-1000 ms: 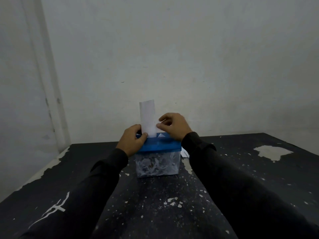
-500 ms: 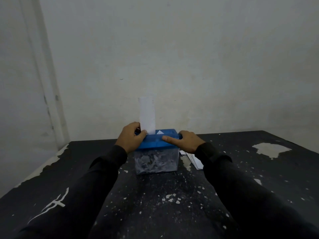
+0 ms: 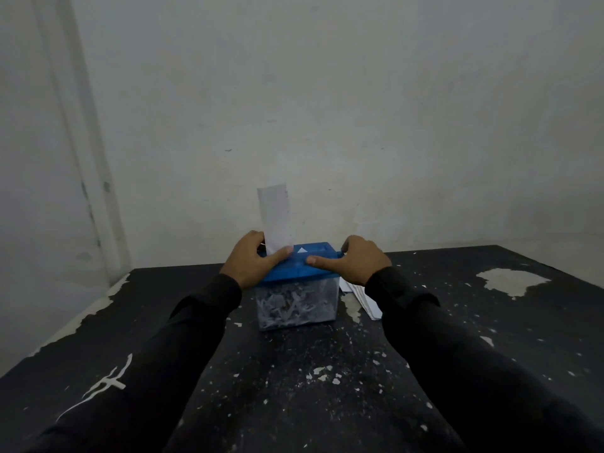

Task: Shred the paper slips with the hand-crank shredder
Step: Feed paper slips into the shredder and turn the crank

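A small shredder [image 3: 297, 300] with a blue lid and a clear bin full of paper shreds stands on the black table. A white paper slip [image 3: 274, 217] stands upright in the lid's slot. My left hand [image 3: 253, 261] grips the lid's left end, thumb lying across the top by the foot of the slip. My right hand [image 3: 356, 261] is on the lid's right end, thumb stretched over the top and fingers curled round the right side, where the crank is hidden.
A stack of white paper slips [image 3: 362, 297] lies on the table just right of the shredder, partly under my right sleeve. The black table [image 3: 294, 387] has chipped paint and white flecks. A pale wall stands close behind.
My right hand let go of the slip and dropped to the right end of the lid. The slip now stands in the slot, held only at its foot by my left hand.
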